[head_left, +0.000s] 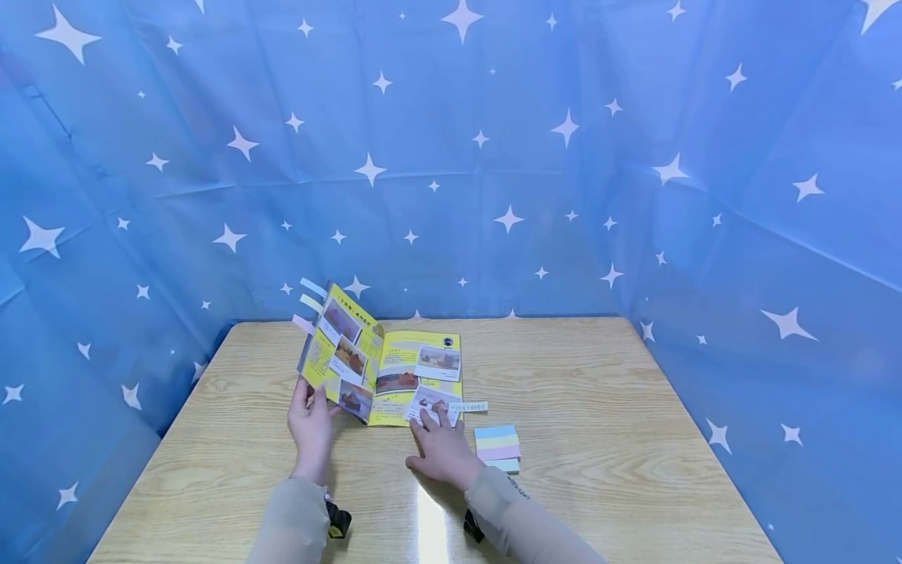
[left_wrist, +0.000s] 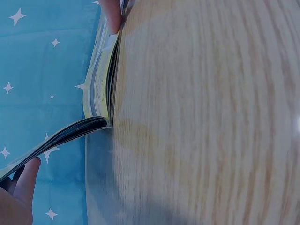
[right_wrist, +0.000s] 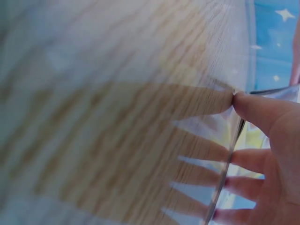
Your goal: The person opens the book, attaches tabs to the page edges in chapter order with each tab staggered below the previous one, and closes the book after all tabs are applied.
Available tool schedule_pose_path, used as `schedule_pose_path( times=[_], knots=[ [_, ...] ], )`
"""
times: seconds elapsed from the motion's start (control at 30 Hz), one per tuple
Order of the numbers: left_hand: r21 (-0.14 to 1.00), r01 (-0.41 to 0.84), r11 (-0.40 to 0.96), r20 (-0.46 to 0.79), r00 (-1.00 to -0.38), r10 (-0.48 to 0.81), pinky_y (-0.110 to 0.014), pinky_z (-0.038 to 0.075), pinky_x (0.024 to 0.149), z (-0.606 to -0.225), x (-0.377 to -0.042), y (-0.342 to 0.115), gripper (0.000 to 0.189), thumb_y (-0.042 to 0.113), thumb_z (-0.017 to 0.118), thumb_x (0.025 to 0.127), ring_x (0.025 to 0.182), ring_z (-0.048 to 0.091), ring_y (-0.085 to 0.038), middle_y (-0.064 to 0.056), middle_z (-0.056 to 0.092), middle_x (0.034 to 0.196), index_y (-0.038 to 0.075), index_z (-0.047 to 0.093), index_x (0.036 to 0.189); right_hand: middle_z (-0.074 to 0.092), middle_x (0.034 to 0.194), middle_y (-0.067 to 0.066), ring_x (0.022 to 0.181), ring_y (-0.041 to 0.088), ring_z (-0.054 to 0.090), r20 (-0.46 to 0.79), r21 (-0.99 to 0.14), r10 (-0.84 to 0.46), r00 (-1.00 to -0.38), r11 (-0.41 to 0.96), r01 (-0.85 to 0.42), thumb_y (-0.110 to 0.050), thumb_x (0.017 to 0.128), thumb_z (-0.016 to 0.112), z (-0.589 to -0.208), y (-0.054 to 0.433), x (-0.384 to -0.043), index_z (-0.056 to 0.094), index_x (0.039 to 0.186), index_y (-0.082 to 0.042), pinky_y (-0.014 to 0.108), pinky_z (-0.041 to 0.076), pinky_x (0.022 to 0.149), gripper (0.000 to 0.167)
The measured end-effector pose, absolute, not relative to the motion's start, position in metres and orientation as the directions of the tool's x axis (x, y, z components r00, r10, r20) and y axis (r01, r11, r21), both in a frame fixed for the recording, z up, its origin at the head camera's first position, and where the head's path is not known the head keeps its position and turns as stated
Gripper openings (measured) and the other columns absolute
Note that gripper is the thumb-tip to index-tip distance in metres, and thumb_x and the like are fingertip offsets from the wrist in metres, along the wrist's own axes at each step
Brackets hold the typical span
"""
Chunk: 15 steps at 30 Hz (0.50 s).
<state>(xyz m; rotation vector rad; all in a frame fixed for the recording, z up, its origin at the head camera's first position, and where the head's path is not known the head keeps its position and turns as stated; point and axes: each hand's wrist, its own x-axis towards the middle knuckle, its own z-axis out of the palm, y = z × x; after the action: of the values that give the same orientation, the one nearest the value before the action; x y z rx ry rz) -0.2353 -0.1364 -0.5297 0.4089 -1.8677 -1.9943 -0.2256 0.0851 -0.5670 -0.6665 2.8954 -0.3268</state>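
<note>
An open magazine [head_left: 386,345] with yellow pages and printed pictures lies on the table, its left half tilted up. My left hand [head_left: 312,431] grips that raised half at its lower left edge; the left wrist view shows the thumb [left_wrist: 28,180] against the bent pages. On the right page, my right hand [head_left: 445,454] rests with fingers spread over the lower picture. A pale sticky tab [head_left: 475,406] with writing sticks out past the right edge, beside those fingertips. Blue, pale green and pink tabs [head_left: 304,323] jut from the left half's outer edge.
A pad of striped sticky notes [head_left: 497,442] in blue, yellow, pink and green lies right of my right hand. Under everything is a wood-grain table [head_left: 620,439], with a blue star-patterned curtain [head_left: 451,204] behind it and at both sides.
</note>
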Motion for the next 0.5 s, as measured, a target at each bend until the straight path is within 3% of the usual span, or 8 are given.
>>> schedule_pose_path(
  times=[0.27,0.5],
  knots=[
    [0.996,0.082,0.019,0.081,-0.883,-0.462,-0.025,0.056,0.078,-0.5295,-0.2331,-0.1334,0.046,0.008,0.042,0.103,0.102,0.058,-0.022,-0.021,0.048,0.129,0.01,0.038,0.149,0.034,0.153,0.013,0.142,0.041,0.02,-0.1,-0.236,-0.449,-0.888,0.878,-0.417,-0.053,0.09,0.059,-0.5671,0.0851,-0.2253,0.045,0.146,-0.013,0.069,0.029,0.102,0.071],
    [0.992,0.109,0.057,0.123,-0.89,-0.438,-0.033,0.056,0.082,-0.5309,-0.2321,-0.132,0.047,0.008,0.043,0.103,0.107,0.057,-0.031,-0.019,0.05,0.134,0.013,0.038,0.15,0.03,0.155,0.015,0.143,0.04,0.019,-0.094,-0.277,-0.473,-0.876,0.857,-0.434,-0.052,0.09,0.059,-0.5656,0.0895,-0.2212,0.042,0.147,-0.008,0.069,0.026,0.104,0.074]
  ],
)
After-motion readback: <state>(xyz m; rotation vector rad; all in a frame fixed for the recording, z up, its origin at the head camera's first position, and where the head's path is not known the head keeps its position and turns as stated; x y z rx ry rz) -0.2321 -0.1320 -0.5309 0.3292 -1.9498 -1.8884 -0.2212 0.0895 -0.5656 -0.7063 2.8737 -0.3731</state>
